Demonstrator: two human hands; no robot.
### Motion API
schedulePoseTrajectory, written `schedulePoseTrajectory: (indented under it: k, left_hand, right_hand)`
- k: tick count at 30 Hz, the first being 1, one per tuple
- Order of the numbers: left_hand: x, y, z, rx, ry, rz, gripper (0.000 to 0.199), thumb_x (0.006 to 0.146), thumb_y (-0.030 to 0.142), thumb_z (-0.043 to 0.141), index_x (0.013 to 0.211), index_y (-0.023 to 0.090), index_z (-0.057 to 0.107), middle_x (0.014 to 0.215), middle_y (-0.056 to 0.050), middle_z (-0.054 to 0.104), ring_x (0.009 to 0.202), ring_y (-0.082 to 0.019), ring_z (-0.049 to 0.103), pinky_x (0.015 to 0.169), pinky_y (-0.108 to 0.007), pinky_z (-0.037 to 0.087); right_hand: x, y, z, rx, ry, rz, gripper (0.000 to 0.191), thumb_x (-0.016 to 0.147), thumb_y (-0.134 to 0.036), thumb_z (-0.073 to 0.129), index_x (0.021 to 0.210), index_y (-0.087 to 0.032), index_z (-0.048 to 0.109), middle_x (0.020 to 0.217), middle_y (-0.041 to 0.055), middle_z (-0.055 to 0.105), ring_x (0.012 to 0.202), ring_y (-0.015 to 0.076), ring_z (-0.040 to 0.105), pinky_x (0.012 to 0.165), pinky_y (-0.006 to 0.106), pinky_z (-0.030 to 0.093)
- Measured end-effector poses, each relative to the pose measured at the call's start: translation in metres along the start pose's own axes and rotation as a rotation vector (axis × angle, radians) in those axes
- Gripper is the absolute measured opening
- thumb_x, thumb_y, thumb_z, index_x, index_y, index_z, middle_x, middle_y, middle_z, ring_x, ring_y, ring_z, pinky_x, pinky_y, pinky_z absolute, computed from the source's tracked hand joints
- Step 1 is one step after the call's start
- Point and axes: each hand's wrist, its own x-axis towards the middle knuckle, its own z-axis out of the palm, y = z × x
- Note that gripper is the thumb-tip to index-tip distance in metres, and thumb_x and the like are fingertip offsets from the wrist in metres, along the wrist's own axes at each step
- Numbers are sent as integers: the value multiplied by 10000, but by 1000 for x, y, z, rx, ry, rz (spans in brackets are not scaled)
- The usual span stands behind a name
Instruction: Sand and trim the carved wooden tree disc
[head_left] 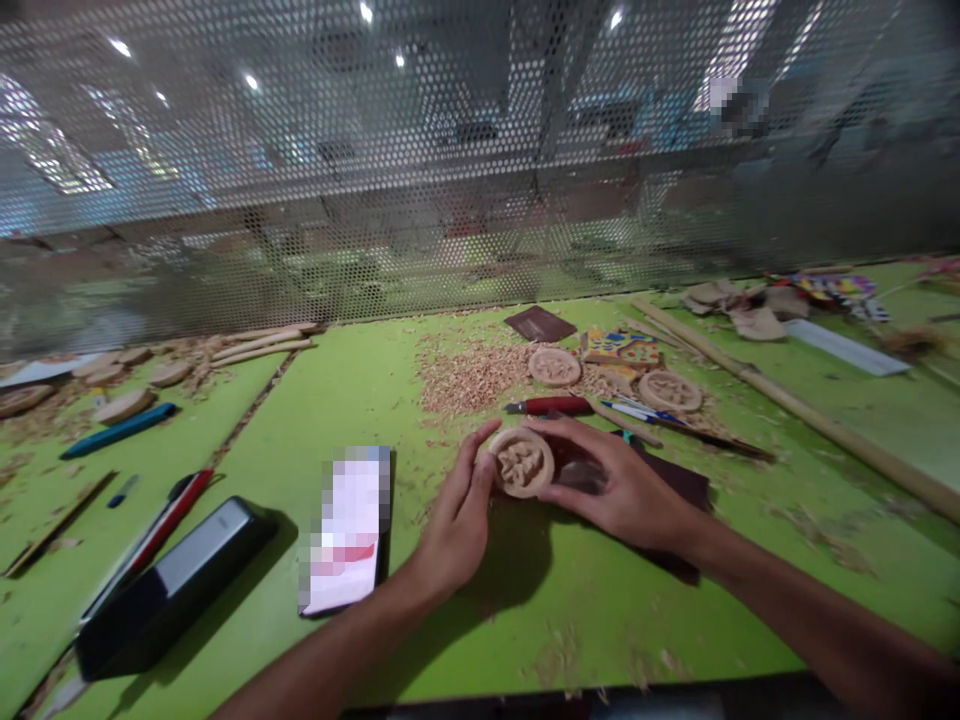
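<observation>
Between both hands I hold a round carved wooden disc [523, 463] with a raised rim and a relief figure, lifted above the green table. My left hand [463, 505] grips its left edge, thumb in front and fingers behind. My right hand [611, 475] holds the right edge between thumb and fingers. Just beyond lies a carving knife [551, 405] with a red handle. Two similar carved discs, one [555, 366] by the shavings and another [670, 390] farther right, rest on the table. Dark sandpaper [679, 480] lies partly under my right hand.
A phone [349, 530] with a lit screen lies left of my hands, beside a black case [176, 585] and a red cutter [172, 520]. Wood shavings [480, 375] are heaped behind. A bamboo pole [795, 405] runs along the right. A perforated metal screen [420, 180] borders the back.
</observation>
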Motion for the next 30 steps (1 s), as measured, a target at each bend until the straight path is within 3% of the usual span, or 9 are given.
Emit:
schedulePoseTrajectory:
  k: [5,9,16,30]
  left_hand:
    - [2,0,0,45,-22,-6,448,1043,464,531,1436,253,567,1454,-100,606,1315,-262,571,1070,-383,482]
    - [3,5,2,52,-14,-27,501,1007,411,613,1464,230,517,1264,-108,708,1089,-230,666,936,-354,524]
    - [4,11,5,-9,-2,-52,559,926,304,710,1433,206,497,1096,-113,738,900,-211,680,828,-354,528]
    - [5,11,4,-14,-14,-91,541,912,258,699,1407,188,491,894,-32,690,753,-165,621,750,-311,500]
  right_hand:
    - [0,6,1,322,17,109,499,924,-288,729,1387,-276,543,1403,124,633,1222,259,677,1026,450,587]
    - [1,12,1,418,42,142,514,890,-370,780,1345,-264,566,1336,127,655,1195,273,682,995,448,593]
    - [3,14,-2,400,73,167,546,867,-475,793,1320,-258,578,1260,118,666,1122,268,688,953,442,593]
    - [2,14,-1,335,90,132,471,923,-389,727,1349,-259,574,1299,125,652,1118,252,675,957,437,587]
